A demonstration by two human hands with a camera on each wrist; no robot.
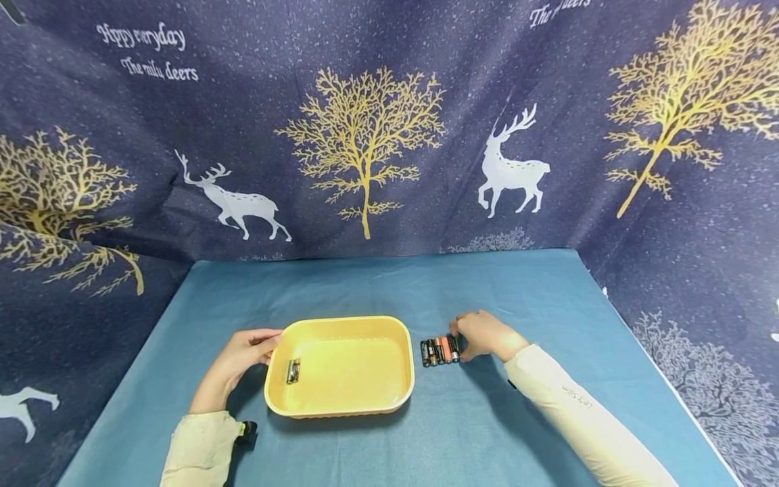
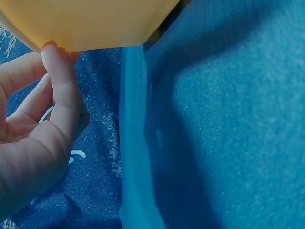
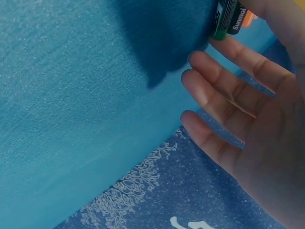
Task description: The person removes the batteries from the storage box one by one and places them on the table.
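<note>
A yellow plastic basin (image 1: 341,406) sits on the blue cloth, with what look like two dark batteries (image 1: 293,371) lying inside near its left wall. My left hand (image 1: 246,355) pinches the basin's left rim between thumb and fingers; the left wrist view shows the thumb against the yellow wall (image 2: 105,24). Right of the basin, several batteries (image 1: 435,352) lie side by side in a row, black ones and an orange one. At the row's right end my right hand (image 1: 483,335) pinches the last battery (image 3: 222,21), green-tipped, with index finger and thumb; the other fingers extend loosely. The thumb's tip is out of the right wrist view.
A blue cloth (image 1: 389,291) covers the table. Behind and at the sides hangs a dark blue curtain (image 1: 414,223) printed with deer and golden trees. A black wrist device (image 1: 246,434) shows at the left sleeve.
</note>
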